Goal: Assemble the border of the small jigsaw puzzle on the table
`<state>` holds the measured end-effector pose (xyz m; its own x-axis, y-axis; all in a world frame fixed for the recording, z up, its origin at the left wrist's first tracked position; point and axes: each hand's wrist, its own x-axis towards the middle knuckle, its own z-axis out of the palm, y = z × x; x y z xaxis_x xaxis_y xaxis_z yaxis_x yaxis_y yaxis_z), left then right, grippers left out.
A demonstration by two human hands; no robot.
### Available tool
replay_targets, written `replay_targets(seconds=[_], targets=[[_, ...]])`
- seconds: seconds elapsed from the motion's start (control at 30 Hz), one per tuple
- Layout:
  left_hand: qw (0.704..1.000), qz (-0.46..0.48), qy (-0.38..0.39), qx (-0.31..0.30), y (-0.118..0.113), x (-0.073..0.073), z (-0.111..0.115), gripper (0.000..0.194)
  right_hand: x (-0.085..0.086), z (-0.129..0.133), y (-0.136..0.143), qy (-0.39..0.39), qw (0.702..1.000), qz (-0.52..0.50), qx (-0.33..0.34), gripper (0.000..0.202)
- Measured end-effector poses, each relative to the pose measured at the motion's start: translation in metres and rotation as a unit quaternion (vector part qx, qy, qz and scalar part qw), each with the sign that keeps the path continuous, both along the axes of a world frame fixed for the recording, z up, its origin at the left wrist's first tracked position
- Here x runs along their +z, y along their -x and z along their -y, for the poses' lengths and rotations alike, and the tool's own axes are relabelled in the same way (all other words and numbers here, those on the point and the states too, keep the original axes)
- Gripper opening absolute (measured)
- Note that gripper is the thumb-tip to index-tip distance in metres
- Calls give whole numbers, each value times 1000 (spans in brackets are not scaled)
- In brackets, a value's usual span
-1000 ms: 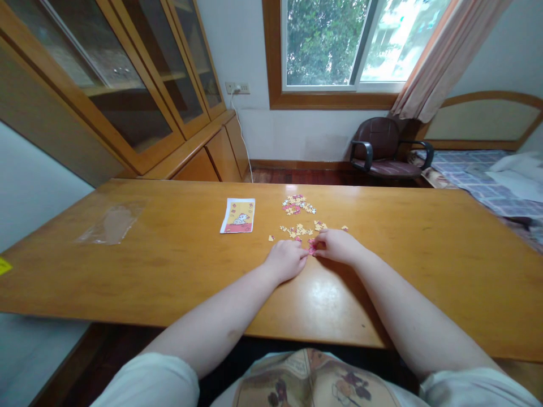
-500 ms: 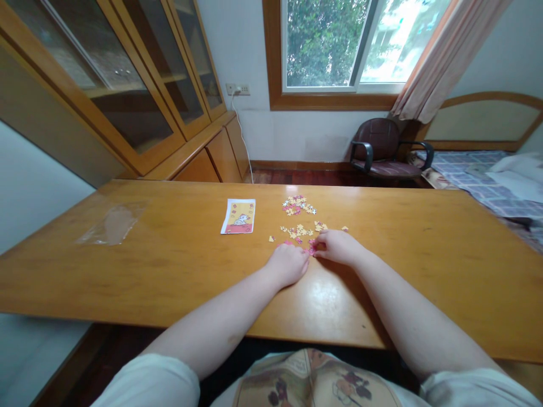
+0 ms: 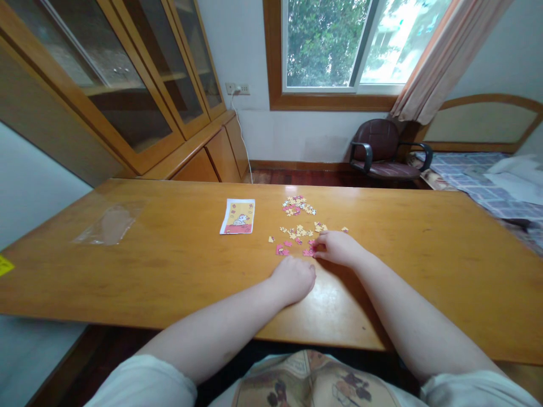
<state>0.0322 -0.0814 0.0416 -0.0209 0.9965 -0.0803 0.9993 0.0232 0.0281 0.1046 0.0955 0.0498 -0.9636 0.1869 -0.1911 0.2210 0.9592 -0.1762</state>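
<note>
My left hand (image 3: 293, 279) rests on the wooden table with its fingers curled; whether anything is in it is hidden. Just in front of it lie joined pink puzzle pieces (image 3: 281, 250). My right hand (image 3: 335, 246) has its fingertips closed on a pink puzzle piece (image 3: 309, 252). Yellow puzzle pieces (image 3: 297, 232) are scattered beyond both hands, and a mixed pile of pieces (image 3: 297, 204) lies farther back. To the left is a picture card (image 3: 238, 216) with a white animal on yellow and pink.
A clear plastic bag (image 3: 111, 225) lies on the left of the table (image 3: 178, 254). A yellow object (image 3: 5, 265) shows at the left edge. Behind the table are a glass-door cabinet (image 3: 186, 125), an office chair (image 3: 379, 148) and a bed (image 3: 479, 175).
My left hand has drawn back toward the table's front edge, off the pink pieces, which now show. My right hand has hardly moved. A yellow object has appeared at the left edge.
</note>
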Motion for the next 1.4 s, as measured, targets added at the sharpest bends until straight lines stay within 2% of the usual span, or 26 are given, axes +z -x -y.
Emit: replay_targets(seconds=[0.13,0.2,0.3,0.47,0.57,0.67,0.83,0.93,1.1,1.4], targets=[[1000,18,5,12,8,6,-1,33,-1,0,0,-9,1000,-3,3,30],[998,34,-1,46,19,10,-1,33,-1,1,0,-10,1000,-5,5,30],[989,83,11,122,45,16,2,31,0,2,0,-10,1000,-4,1,28],[973,122,14,196,95,24,11,30,1,3,0,-9,1000,2,-4,29],[967,125,-7,221,111,22,14,27,2,3,0,-9,1000,6,-2,28],[970,120,-24,211,110,14,11,27,2,3,0,-8,1000,1,1,27],[981,83,-20,173,90,1,1,29,0,3,0,-15,1000,-9,3,26],[982,65,-25,177,85,-4,-3,29,0,3,1,-15,1000,-8,7,27],[977,63,-28,201,87,-8,-4,27,2,3,1,-10,1000,4,2,27],[978,46,-11,203,87,-8,-7,26,3,4,2,-6,1000,7,-5,27]])
